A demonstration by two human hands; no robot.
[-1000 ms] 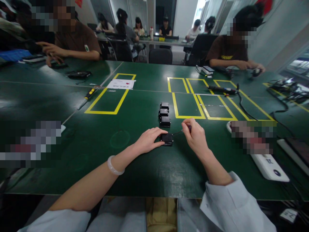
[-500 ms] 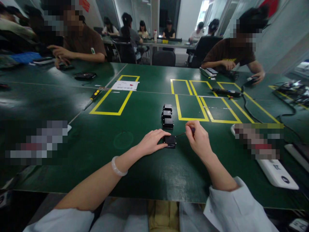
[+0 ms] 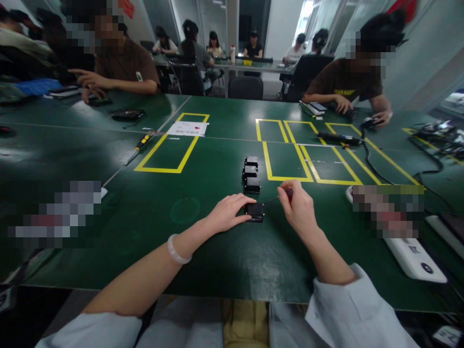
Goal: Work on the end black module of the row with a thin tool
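On the green table [image 3: 217, 261] lies a small black box-shaped part [image 3: 255, 211] with shiny screw heads at its sides. My left hand [image 3: 230, 211] grips its left end between thumb and fingers and keeps it against the tabletop. In my right hand [image 3: 297, 205] is a screwdriver [image 3: 271, 200], its dark handle mostly hidden by my fingers. The thin shaft points left, its tip at the upper right side of the part. Just beyond stand several similar black parts in a row, the closest one [image 3: 252, 185] a short way from my left fingertips.
Yellow tape outlines [image 3: 290, 179] mark the tabletop beyond. A paper sheet [image 3: 188, 128] and a yellow-black tool [image 3: 143, 140] lie to the left. At right are a white device [image 3: 416, 261], a black stick-shaped tool [image 3: 337, 138] and cables [image 3: 377, 169]. Two co-workers sit opposite.
My hands, the screwdriver and the black part stay almost where they were. Across the table, the right co-worker's hands have shifted slightly.
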